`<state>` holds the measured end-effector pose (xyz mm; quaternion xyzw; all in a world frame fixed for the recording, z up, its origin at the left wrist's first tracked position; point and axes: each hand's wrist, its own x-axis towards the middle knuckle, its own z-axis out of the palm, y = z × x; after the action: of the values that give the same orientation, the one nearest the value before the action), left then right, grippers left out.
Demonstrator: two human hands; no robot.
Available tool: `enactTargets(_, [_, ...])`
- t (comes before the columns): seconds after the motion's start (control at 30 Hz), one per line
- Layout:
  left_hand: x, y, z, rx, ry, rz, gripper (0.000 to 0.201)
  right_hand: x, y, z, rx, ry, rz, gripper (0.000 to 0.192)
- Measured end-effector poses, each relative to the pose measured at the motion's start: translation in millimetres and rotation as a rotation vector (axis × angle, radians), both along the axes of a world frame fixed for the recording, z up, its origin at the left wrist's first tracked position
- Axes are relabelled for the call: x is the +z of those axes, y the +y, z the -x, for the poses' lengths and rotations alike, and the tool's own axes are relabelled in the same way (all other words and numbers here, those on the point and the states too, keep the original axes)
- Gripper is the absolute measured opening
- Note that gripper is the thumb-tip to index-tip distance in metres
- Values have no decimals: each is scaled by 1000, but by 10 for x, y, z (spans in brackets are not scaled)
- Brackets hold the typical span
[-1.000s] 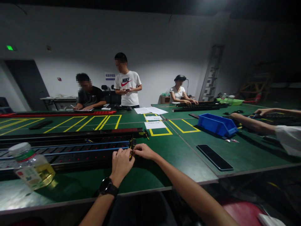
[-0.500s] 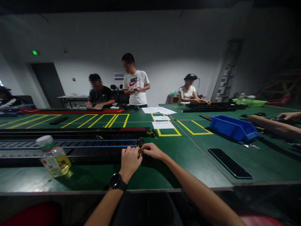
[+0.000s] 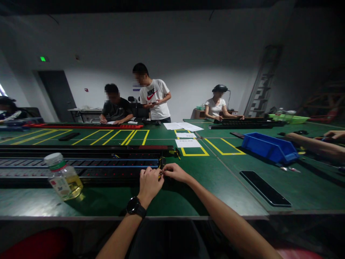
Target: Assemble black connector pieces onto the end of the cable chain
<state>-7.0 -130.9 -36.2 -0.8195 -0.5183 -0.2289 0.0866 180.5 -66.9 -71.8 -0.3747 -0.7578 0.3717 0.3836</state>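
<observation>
Fingers (image 3: 157, 175) of both hands pinch a small yellow part (image 3: 161, 174) at the long black rail's (image 3: 81, 167) right end; it could easily slip out.

Both hands, left hand (image 3: 149, 184) and right hand (image 3: 175, 172), pinch a small yellow piece (image 3: 160, 175) at the long black rail's (image 3: 81, 167) end.

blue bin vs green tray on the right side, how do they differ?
Colour: the blue bin is deep blue, the green tray light green. Position: the blue bin sits nearer, just beyond the black slab; the green tray lies at the far edge of the table. Build: the blue bin has taller walls, while the green tray looks shallow. Both rest on the green tabletop, apart from the person's hands.
</observation>
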Motion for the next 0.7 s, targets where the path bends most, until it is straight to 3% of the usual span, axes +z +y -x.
enactTargets(0.7, [37,2,-6,24,22,-1,24,-36,41,8,18,36,39,13])
